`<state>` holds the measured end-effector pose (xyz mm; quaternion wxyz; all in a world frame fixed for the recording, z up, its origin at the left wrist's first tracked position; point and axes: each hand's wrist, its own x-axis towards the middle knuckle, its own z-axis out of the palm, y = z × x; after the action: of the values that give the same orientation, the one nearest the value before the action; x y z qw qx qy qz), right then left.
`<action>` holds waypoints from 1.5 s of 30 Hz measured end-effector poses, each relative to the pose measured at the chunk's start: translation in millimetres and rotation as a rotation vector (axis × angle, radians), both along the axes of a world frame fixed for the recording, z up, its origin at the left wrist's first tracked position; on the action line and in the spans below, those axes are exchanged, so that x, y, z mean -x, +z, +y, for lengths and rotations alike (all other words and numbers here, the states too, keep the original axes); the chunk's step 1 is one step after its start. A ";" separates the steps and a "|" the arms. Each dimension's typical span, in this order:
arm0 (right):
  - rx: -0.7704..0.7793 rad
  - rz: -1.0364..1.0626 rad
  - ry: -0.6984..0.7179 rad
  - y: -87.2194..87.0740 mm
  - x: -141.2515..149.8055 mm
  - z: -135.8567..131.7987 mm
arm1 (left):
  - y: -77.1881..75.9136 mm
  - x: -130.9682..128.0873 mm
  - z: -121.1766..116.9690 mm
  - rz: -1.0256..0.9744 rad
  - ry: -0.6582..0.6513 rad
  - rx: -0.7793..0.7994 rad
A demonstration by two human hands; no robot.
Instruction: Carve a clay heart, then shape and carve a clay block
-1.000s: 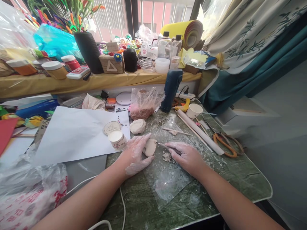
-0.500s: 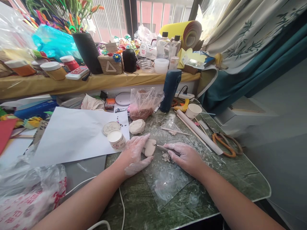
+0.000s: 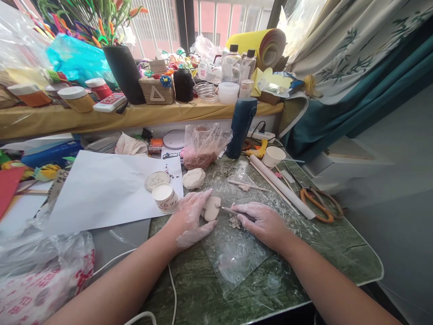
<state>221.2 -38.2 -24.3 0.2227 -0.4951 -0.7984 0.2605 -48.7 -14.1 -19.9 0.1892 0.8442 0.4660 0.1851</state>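
My left hand, dusted white, curls around a flat pale piece of clay. Its thumb lies along the near edge and the fingers along the left and far side. In my right hand is a slim dark clay carving tool, held like a pen, its tip touching the clay's right edge. Small clay scraps lie just under the tool. Both rest over a clear plastic sheet smeared with white. A rounded lump of clay sits beyond my left fingers.
An open white jar stands left of my left hand on white paper. Behind are a pink-filled plastic bag and a dark blue bottle. On the right lie a pale rolling rod, a paper cup and orange-handled scissors.
The hands, tool and clay hold almost the same place. Only a very slight shift of the whole view shows.
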 end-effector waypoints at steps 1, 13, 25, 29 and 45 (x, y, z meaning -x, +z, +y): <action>0.000 -0.001 0.007 0.4 0.0 -0.1 | -0.2 0.0 0.0 -0.003 0.000 -0.002; 0.019 -0.001 0.052 5.7 -1.5 -0.9 | 1.3 -0.2 -0.3 0.013 -0.002 0.023; 0.069 0.257 -0.267 2.7 -14.4 -15.5 | 4.3 -0.3 -0.1 0.023 -0.003 0.045; -0.081 0.039 -0.214 -2.8 -31.2 -42.7 | 5.0 -0.2 0.3 0.033 -0.016 0.040; -0.411 -0.232 0.100 -19.8 -47.4 -72.5 | 9.8 0.2 -0.1 0.079 -0.031 0.037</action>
<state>268.6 -110.6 -44.1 0.2125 -0.4257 -0.8784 0.0446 -48.9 -14.2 -10.1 0.1891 0.8545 0.4632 0.1399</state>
